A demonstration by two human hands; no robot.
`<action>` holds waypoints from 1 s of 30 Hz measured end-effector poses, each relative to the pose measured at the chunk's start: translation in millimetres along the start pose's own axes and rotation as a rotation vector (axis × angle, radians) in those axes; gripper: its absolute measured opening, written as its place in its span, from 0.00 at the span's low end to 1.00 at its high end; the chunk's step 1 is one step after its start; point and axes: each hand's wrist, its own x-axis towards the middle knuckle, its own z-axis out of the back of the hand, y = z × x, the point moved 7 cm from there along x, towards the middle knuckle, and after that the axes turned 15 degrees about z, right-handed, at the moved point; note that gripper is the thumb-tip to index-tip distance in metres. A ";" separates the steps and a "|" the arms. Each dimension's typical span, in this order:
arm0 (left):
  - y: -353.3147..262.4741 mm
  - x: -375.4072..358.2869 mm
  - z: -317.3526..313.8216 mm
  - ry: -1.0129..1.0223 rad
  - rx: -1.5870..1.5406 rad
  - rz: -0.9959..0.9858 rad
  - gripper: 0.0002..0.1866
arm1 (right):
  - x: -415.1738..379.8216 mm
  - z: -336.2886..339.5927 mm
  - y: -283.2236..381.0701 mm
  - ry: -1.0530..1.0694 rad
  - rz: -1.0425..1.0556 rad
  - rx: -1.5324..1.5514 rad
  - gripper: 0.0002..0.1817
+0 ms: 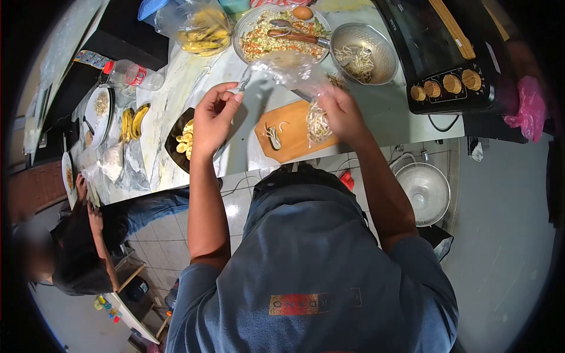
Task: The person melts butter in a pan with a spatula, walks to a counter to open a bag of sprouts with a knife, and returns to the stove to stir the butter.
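Observation:
A clear plastic bag (288,66) stretches between my two hands above the counter. My left hand (215,117) pinches one edge of it between thumb and fingertips. My right hand (343,115) is closed round its other side, with bean sprouts (318,125) hanging in the bag just beside the fingers. Below lies a wooden cutting board (286,152), with a few loose sprouts (273,134) on its left part. A metal bowl (382,44) behind my right hand holds more sprouts. Left of it, a large plate of shredded vegetables (268,47) carries an egg and wooden-handled tongs.
A dark dish of sliced bananas (183,141) stands left of my left hand. Whole bananas, a plastic bottle (134,75) and plates lie farther left. At right is a black oven (447,70). A co-worker (82,247) is at the lower left.

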 end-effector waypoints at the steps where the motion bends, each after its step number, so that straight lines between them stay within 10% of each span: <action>1: 3.6 -1.4 -0.3 0.009 0.031 -0.005 0.12 | -0.1 3.2 -4.1 0.003 0.000 0.003 0.16; 11: 41.5 -26.7 -66.6 0.140 0.793 -0.121 0.20 | -12.2 44.2 -4.0 -0.132 0.162 -0.122 0.16; 30: 58.5 -37.6 -72.1 -0.150 0.986 -0.029 0.14 | -5.3 43.2 -7.2 0.114 0.210 -0.074 0.17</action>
